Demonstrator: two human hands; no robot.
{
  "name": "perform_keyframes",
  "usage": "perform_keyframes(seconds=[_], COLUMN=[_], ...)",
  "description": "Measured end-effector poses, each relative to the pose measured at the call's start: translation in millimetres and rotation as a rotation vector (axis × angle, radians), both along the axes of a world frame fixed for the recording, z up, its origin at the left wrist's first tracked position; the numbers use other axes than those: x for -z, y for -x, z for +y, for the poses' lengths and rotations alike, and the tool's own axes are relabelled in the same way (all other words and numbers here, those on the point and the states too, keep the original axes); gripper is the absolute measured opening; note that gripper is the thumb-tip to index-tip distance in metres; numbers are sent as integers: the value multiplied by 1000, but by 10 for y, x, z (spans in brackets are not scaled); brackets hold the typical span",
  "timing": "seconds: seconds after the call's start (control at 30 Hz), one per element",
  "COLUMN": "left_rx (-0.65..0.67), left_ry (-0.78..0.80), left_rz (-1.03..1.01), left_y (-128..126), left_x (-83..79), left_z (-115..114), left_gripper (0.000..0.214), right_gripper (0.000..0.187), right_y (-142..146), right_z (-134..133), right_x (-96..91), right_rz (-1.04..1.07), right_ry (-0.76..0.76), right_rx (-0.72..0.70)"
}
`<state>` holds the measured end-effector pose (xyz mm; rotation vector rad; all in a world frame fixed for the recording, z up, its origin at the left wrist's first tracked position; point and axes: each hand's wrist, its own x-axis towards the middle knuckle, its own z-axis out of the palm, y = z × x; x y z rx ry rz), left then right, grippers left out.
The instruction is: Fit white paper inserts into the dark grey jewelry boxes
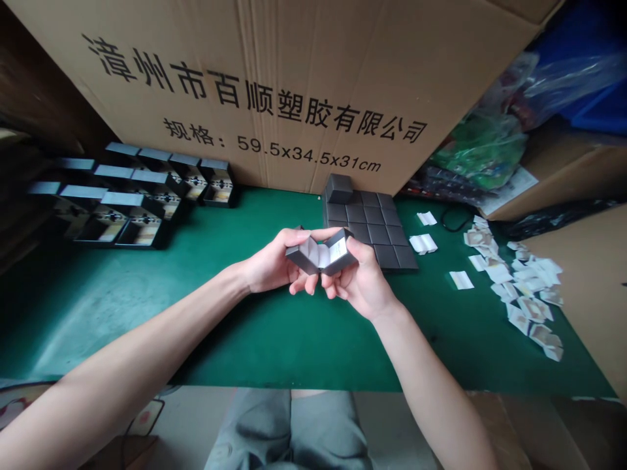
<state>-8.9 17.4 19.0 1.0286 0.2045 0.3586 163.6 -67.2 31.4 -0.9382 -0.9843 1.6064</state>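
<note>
A small dark grey hinged box (323, 252) hangs open above the green table (274, 326), held between both hands. My left hand (274, 264) wraps its fingers round the box's left half. My right hand (360, 277) grips the right half, thumb on the lid's edge. The pale lining shows inside the box.
Closed grey boxes (375, 228) lie in a grid just behind my hands. Several open boxes (142, 196) stand in rows at the far left. Small white paper cards (524, 287) are scattered at the right. A large printed cardboard carton (294, 85) stands along the back, with more cartons and plastic bags at the right.
</note>
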Motion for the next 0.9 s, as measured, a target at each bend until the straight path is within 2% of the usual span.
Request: perform_keyframes(seconds=[0.27,0.9], left_rx=[-52,-108], left_ry=[-28,-48], left_rz=[18,14], left_y=[-26,-54], left_x=[-4,23], left_z=[-24,-45], left_gripper=[98,79], right_gripper=[55,59], right_y=[-3,20], right_z=[-18,-24], right_x=[-27,-34], right_rz=[-31,-97], right_ry=[-16,-3], right_rx=[31,77])
